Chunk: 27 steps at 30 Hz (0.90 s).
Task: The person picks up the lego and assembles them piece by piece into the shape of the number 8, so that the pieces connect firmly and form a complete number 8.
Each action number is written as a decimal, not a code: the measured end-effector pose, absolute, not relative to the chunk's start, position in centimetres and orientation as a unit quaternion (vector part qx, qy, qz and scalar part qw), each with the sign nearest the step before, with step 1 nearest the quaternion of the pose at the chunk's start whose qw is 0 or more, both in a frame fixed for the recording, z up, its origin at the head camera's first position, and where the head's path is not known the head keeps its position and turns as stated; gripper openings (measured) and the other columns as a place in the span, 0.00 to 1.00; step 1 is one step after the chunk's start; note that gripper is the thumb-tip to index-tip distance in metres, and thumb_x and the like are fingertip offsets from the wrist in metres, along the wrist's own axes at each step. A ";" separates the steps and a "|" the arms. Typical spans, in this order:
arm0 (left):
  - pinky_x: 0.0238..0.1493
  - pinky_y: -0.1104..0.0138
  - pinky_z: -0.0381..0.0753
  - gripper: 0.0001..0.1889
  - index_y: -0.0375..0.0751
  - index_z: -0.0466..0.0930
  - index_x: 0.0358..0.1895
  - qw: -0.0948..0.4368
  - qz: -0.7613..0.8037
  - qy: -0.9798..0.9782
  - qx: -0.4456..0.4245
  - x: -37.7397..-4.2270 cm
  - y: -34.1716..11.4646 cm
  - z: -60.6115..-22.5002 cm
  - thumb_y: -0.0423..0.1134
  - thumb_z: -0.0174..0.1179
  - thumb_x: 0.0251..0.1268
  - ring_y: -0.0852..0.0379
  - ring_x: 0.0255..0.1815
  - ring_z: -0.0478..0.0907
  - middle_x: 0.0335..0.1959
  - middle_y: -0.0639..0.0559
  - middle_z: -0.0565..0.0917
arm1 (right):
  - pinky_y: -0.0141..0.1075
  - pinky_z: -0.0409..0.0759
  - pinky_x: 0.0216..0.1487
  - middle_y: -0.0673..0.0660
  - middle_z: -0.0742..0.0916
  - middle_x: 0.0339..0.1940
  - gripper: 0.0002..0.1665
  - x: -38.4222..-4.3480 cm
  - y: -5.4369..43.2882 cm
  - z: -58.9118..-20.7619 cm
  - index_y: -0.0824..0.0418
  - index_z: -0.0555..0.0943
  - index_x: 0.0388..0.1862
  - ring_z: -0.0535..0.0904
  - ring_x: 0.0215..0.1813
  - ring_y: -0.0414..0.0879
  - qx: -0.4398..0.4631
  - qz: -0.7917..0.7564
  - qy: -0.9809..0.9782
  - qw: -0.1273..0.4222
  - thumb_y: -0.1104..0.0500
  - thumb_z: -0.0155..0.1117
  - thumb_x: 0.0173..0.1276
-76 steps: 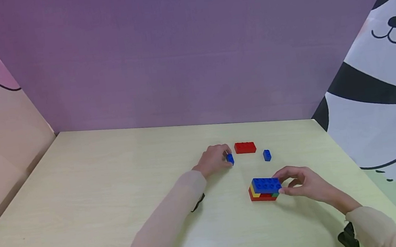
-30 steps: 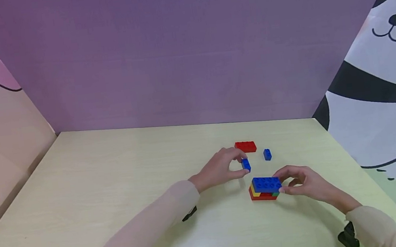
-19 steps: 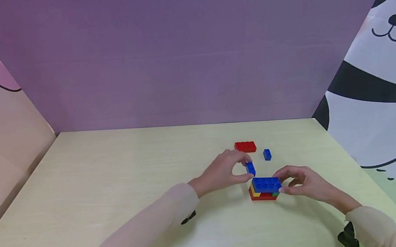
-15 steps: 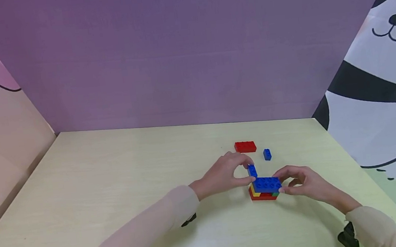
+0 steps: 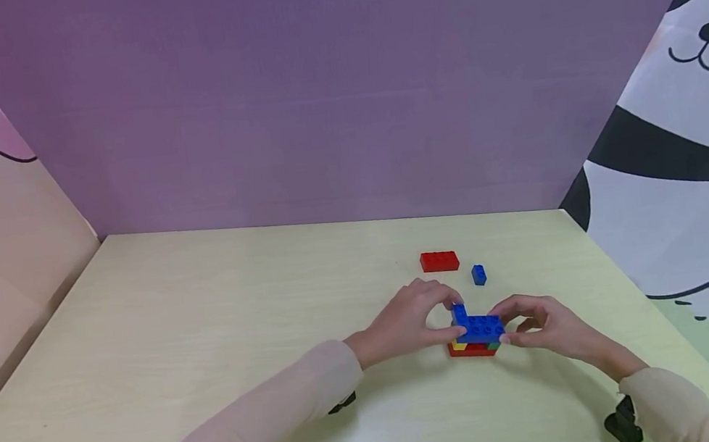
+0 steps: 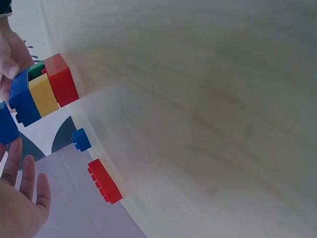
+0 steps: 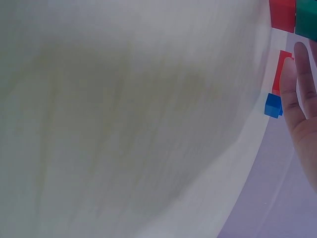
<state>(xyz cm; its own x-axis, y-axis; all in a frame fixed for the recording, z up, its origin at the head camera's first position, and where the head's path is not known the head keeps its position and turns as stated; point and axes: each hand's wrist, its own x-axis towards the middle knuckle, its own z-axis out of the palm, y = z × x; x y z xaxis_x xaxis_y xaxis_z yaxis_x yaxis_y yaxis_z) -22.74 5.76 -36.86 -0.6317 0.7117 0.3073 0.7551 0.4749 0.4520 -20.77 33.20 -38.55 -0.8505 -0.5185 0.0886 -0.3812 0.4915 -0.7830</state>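
1. Blue brick (image 5: 459, 314) is pinched by the left hand (image 5: 408, 324) at the left end of the brick stack (image 5: 488, 329).
2. Right hand (image 5: 551, 330) grips the stack, toward the right edge of the tabletop (image 5: 207, 311).

The brick stack (image 5: 486, 329) is located on the right half of the surface (image 5: 239, 300), with the left-hand grip (image 5: 401, 325) positioned to its left and the right-hand grip (image 5: 537, 324) applied at its right end. A held brick (image 5: 460, 315) is positioned over the stack's left end; whether it is seated cannot be determined. Behind the stack, the left loose brick (image 5: 439, 262) is placed slightly farther back than the right loose brick (image 5: 479, 275). The surface is bounded behind by a panel (image 5: 315, 109).
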 end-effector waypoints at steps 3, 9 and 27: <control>0.48 0.73 0.68 0.21 0.53 0.73 0.53 0.040 -0.281 -0.857 -0.431 -22.6 5.9 -37.0 0.55 0.59 0.57 0.61 0.50 0.71 0.44 0.59 0.79 | 0.33 0.80 0.40 0.44 0.82 0.45 0.20 -20.8 33.2 -38.5 0.61 0.75 0.51 0.79 0.45 0.36 -0.262 -0.433 0.859 0.080 0.63 0.64 0.59; 0.46 0.75 0.68 0.21 0.53 0.73 0.52 0.044 -0.279 -0.858 -0.430 -22.4 6.2 -37.0 0.55 0.60 0.56 0.62 0.49 0.71 0.43 0.60 0.78 | 0.33 0.80 0.40 0.46 0.82 0.45 0.20 -20.8 33.2 -38.5 0.62 0.75 0.52 0.79 0.45 0.37 -0.266 -0.437 0.855 0.083 0.63 0.63 0.59; 0.45 0.75 0.68 0.21 0.54 0.73 0.51 0.052 -0.275 -0.865 -0.415 -22.4 6.8 -37.3 0.55 0.60 0.55 0.62 0.48 0.72 0.41 0.63 0.76 | 0.32 0.80 0.40 0.44 0.82 0.44 0.20 -20.9 33.4 -38.8 0.62 0.74 0.52 0.79 0.45 0.36 -0.270 -0.443 0.851 0.082 0.64 0.63 0.59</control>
<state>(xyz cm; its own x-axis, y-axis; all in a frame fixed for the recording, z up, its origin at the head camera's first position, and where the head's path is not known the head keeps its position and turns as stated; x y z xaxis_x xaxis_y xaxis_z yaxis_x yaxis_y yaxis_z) -22.36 6.82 -37.34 -0.6498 0.6903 0.3182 0.7472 0.5034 0.4339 -20.88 33.41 -38.79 -0.8404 -0.5325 0.1007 -0.3882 0.4618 -0.7975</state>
